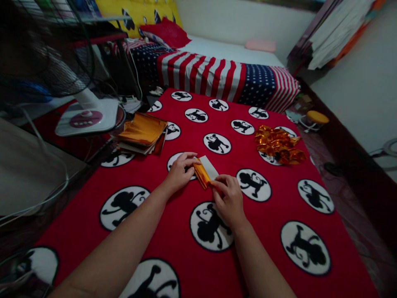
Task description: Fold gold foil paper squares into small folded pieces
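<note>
A small sheet of gold foil paper (205, 170), white on its back, lies partly folded on the red blanket (173, 124) with round black-and-white cartoon prints. My left hand (179, 170) presses on its left end with curled fingers. My right hand (228, 198) pinches its near right corner. Both forearms reach in from the bottom edge.
A stack of gold foil sheets (142, 131) sits at the blanket's left edge. A heap of folded gold pieces (278, 145) lies at the right. A standing fan's base (87, 118) is on the left. A bed with a stars-and-stripes cover (217, 74) stands behind.
</note>
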Demonstrator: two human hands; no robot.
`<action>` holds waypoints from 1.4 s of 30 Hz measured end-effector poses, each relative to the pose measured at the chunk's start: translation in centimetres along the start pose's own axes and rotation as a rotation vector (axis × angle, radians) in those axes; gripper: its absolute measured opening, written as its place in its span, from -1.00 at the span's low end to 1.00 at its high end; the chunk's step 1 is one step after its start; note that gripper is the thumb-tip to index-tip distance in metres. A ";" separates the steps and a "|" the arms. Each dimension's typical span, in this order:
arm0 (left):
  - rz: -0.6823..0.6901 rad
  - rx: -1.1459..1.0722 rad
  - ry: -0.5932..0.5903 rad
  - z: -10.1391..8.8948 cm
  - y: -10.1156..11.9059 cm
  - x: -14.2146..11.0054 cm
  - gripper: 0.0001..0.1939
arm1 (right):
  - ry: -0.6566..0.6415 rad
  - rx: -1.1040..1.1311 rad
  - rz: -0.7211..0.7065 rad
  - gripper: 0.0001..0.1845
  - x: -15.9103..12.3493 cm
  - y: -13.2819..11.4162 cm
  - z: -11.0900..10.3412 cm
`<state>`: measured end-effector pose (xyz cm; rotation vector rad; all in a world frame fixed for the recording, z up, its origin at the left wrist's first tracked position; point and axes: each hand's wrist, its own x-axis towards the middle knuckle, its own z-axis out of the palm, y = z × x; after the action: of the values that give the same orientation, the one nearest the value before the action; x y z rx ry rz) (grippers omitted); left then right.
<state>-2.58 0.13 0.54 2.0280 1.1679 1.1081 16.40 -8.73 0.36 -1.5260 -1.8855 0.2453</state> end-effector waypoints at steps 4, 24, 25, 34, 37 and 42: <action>0.176 0.143 -0.055 -0.5 0.8 -0.4 -0.67 | -0.002 -0.003 -0.002 -0.77 0.0 0.1 0.0; 0.191 0.225 -0.291 0.4 1.4 -0.4 -0.90 | -0.008 0.047 0.054 -0.77 0.2 -0.2 -0.2; 0.194 0.219 -0.290 0.4 1.3 -0.4 -0.90 | -0.006 0.048 0.055 -0.77 0.2 -0.2 -0.2; 0.253 0.119 -0.331 -0.3 0.9 -0.7 -0.89 | 0.006 0.044 0.036 -0.78 0.0 0.1 -0.1; 0.252 0.110 -0.351 -0.7 1.0 -0.8 -0.91 | 0.004 0.038 0.020 -0.82 -0.1 0.1 -0.1; 0.228 0.150 -0.369 -0.7 1.1 -1.0 -0.91 | -0.006 0.035 0.021 -0.85 0.0 -0.2 -0.3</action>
<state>-3.03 -1.20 1.36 2.4014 0.8696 0.7156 16.43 -8.87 0.62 -1.5245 -1.8612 0.2917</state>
